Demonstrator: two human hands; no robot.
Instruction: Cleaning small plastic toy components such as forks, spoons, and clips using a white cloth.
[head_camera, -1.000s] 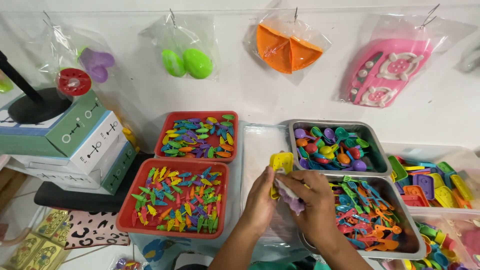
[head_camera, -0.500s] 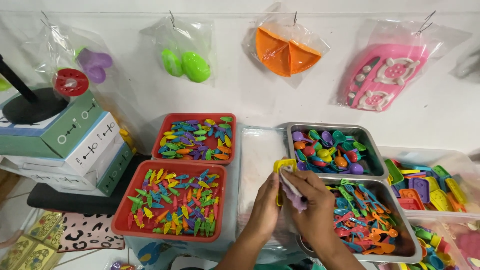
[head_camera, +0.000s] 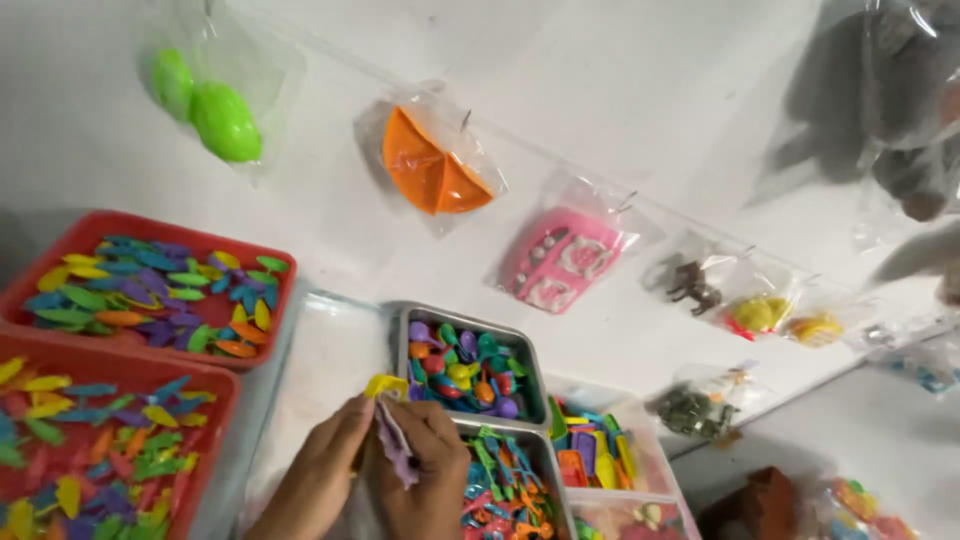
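Observation:
My left hand and my right hand meet at the bottom middle of the head view. Together they hold a small yellow plastic toy piece, a light purple piece and a thin white stick between the fingers. The hands hover over a clear plastic sheet, just left of a metal tray of coloured toy spoons and above a second metal tray of coloured toy forks.
Two red trays of coloured leaf-shaped pieces lie at the left. A clear bin of flat coloured toys stands right of the metal trays. Bagged toys hang on the white wall: green, orange, pink.
The view has swung to the right and tilted, so the boxes at the left are out of sight. My hands still hold the same small pieces, now lower in the picture.

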